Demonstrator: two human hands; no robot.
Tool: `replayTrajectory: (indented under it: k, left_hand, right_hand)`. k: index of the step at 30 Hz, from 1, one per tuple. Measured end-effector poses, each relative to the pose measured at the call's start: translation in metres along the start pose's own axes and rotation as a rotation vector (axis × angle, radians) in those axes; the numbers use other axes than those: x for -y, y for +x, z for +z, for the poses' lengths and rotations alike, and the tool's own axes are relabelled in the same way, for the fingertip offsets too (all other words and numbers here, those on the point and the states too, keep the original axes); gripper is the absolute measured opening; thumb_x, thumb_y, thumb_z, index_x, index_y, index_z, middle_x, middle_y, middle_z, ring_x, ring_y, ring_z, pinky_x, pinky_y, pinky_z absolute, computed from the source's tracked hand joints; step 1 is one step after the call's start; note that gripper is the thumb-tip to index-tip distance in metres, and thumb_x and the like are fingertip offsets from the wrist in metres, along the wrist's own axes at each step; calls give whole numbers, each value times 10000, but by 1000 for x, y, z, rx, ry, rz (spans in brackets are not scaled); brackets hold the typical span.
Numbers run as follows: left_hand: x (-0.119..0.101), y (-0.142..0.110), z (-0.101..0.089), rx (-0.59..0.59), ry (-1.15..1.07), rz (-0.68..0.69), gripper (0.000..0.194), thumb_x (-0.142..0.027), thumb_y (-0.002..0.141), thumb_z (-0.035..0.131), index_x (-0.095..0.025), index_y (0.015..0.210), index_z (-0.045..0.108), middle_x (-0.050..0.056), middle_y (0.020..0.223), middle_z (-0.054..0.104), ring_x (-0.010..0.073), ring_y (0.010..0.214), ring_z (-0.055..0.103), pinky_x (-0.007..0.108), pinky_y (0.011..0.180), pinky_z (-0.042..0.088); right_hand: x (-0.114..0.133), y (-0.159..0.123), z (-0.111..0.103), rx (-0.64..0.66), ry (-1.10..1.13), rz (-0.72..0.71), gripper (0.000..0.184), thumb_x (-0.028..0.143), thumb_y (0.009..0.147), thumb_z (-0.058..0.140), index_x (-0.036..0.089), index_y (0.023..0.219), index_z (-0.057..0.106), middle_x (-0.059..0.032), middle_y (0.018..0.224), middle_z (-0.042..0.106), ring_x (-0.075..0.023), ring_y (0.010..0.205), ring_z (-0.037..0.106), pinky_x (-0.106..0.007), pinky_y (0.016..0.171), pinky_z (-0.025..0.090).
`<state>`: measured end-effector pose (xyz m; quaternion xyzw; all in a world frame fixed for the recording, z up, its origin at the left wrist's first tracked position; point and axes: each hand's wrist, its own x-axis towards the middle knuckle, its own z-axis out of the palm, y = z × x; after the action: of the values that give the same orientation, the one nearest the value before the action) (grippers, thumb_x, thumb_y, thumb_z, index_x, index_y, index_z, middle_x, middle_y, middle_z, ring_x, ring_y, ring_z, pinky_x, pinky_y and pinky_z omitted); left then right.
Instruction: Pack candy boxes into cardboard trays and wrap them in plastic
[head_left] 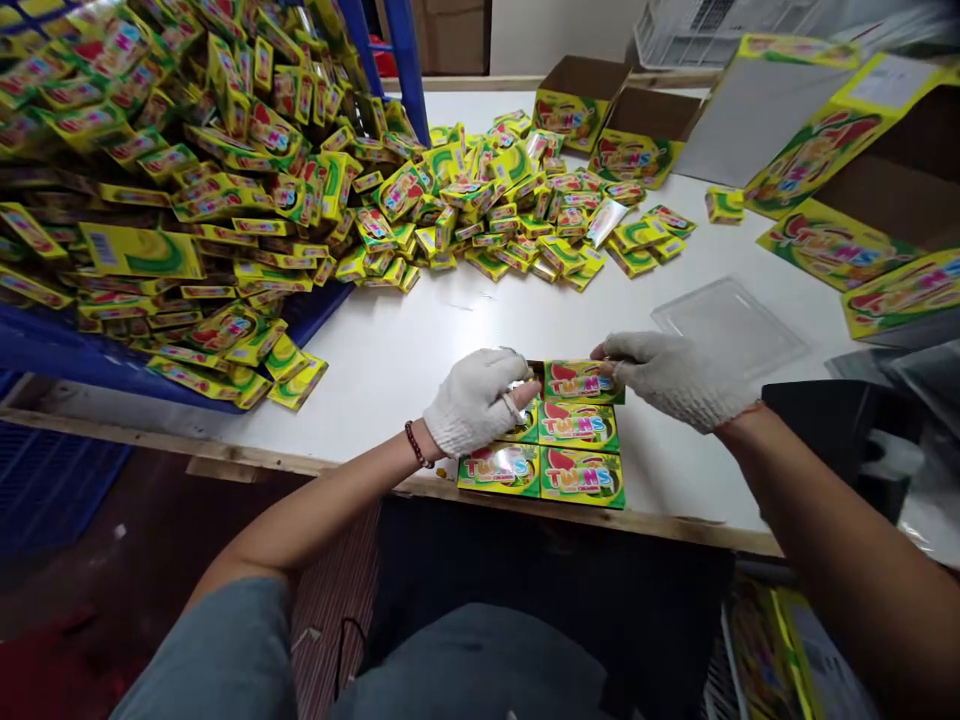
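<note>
Small yellow-green "TWINS" boxes with a red fruit picture lie face up in rows of two at the table's front edge, such as the front right box (582,476). My left hand (476,400), in a white fingerless glove, bends over the left column. Its thumb and fingers close around something silvery and yellow, mostly hidden. My right hand (675,378), gloved likewise, pinches the top right corner of the farthest right box (574,382), which sits slightly askew from the row in front of it. The left-hand box of that far row is largely covered by my left hand.
A blue crate (417,70) at left overflows with similar boxes. A loose pile of boxes (480,200) spreads across the back of the white table (405,340). Open display cartons (832,250) stand at right, near a clear plastic tray (731,325).
</note>
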<state>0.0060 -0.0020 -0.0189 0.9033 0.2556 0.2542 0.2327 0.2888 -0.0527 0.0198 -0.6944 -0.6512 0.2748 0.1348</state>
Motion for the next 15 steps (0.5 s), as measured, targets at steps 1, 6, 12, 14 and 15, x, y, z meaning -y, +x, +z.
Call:
replayTrajectory:
  k: [1,6,12,14,15]
  left_hand:
    - [2,-4,4,13,14,31,441,-489,1160,432,-198,966,700,87,933,737,228,898,701,380,852,568]
    - [5,-10,19,77,83,142,421,-429,1170,409,-171,1099,734,128,1070,775,268,1037,719,424,954,578]
    - [-9,13,15,270,294,264,463,-522,1147,477,-159,1274,734,158,1362,764,317,1263,683,480,1127,506]
    - [-15,22,16,335,357,271,497,-573,1117,524,-144,1213,758,176,1300,780,324,1197,689,493,1098,494]
    - [-16,25,16,358,380,275,522,-606,1099,545,-140,1167,772,178,1235,793,331,1170,686,500,1080,489]
  right_hand:
    - [0,5,3,25,-35,7,197,277,950,609,228,972,799,-72,940,815,-236,864,714,-353,793,544]
    - [-4,18,27,-10,-243,-85,243,216,968,617,205,917,855,-131,1057,801,-252,938,719,-350,817,546]
    - [-20,0,44,-99,-483,-270,369,188,1053,497,175,1021,864,-173,1071,786,-252,844,674,-361,717,471]
    - [-21,-7,46,-84,-537,-321,367,170,1058,491,177,1051,857,-165,999,788,-264,845,670,-373,743,461]
    - [-21,-8,46,-66,-553,-342,341,160,1043,514,181,1038,855,-160,967,788,-273,847,672,-379,754,461]
